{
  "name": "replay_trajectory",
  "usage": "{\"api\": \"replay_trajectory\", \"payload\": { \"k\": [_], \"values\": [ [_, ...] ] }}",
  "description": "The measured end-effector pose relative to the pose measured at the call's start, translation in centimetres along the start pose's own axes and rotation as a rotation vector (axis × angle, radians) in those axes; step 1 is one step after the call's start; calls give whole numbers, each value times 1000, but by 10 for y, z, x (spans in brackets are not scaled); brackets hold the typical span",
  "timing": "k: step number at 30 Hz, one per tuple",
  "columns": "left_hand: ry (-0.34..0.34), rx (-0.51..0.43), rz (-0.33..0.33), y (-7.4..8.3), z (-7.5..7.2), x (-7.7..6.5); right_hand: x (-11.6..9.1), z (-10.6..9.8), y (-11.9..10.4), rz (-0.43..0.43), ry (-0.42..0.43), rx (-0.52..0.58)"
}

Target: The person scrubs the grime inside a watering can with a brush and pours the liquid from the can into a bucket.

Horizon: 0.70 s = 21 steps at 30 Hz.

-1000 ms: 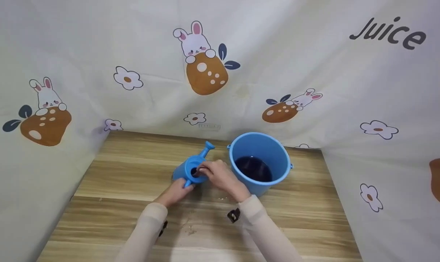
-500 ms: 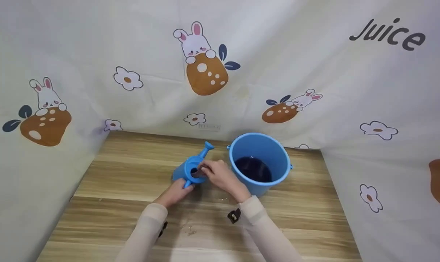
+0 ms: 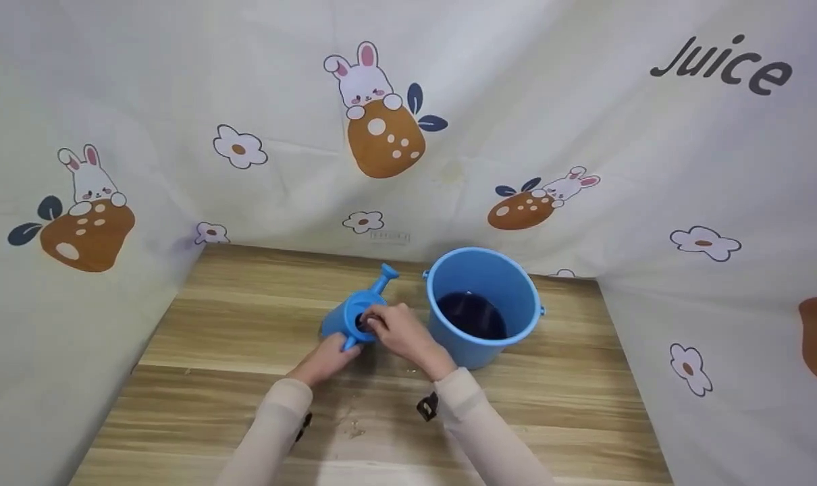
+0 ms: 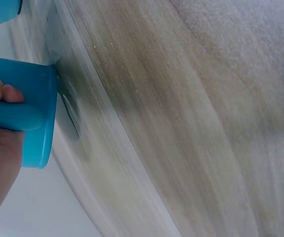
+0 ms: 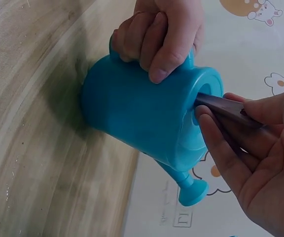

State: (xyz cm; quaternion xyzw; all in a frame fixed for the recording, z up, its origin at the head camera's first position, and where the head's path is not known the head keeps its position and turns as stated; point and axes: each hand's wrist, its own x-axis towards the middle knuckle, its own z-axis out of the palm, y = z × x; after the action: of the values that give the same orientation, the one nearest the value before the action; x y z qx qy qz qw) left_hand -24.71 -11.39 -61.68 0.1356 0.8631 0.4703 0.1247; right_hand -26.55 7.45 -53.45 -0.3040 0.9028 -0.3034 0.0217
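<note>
A small blue watering can (image 3: 337,319) stands on the wooden table, its spout pointing to the back right. My left hand (image 3: 325,358) grips the can's handle, fingers curled round it, as the right wrist view shows. Between the thumb and fingers of my right hand (image 3: 403,333) is a dark, brownish, glossy piece (image 5: 226,107) with a narrow end. That end reaches into the round opening in the can's top. My fingers hide much of the piece, and I cannot tell its kind. Beside the right hand stands a blue bucket (image 3: 451,343) with dark liquid (image 3: 472,314) inside.
Small wet spots (image 3: 354,428) lie on the wooden table (image 3: 233,418) in front of the can. A pale cloth (image 3: 280,196) printed with rabbits and flowers rises behind and at both sides. The bucket is close to the back edge.
My right hand has shifted slightly toward me and turned over the can's opening, so less of the dark piece shows in the head view. The left hand, can and bucket keep their places.
</note>
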Motion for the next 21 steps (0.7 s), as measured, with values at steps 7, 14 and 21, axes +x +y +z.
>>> {"api": "replay_trajectory", "payload": {
  "k": [7,14,21],
  "values": [
    [-4,-3,-8,1,1,0,-3,-4,-1,16,0,25],
    [9,2,9,1,1,-1,-7,-12,-3,49,41,81],
    [28,12,44,1,1,-1,-10,-19,-2,69,77,155]
  ]
}}
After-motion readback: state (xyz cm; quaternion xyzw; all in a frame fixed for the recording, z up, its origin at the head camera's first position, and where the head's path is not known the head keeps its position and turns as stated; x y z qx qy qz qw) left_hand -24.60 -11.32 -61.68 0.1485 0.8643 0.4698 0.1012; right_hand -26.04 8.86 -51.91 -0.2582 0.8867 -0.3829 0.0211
